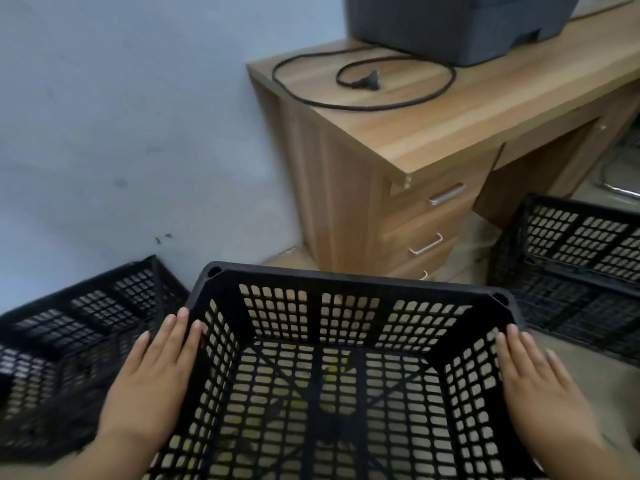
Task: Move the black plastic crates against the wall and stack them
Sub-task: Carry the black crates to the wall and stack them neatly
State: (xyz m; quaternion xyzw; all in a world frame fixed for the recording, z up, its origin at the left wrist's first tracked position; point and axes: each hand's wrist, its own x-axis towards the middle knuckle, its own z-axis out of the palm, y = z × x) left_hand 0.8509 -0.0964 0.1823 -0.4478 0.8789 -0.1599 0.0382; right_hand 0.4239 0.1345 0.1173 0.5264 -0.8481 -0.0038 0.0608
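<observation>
Wall (104, 116) fills far left, wooden desk (467, 112) far right. I log three black mesh crates: centre crate (346, 281) nearest, betw. both hands, in front of the desk's drawers, apart from the wall; left crate (86, 306) near left, close by the wall; right crate (571, 237) on the floor, right of the drawers. Dark printer (450, 26) sits at the desk's far end; left hand (156, 372) and right hand (540, 386) lie flat on the centre crate's outer side walls, fingers straight, pressed together; black cable (371, 79) coils on the desk top.
</observation>
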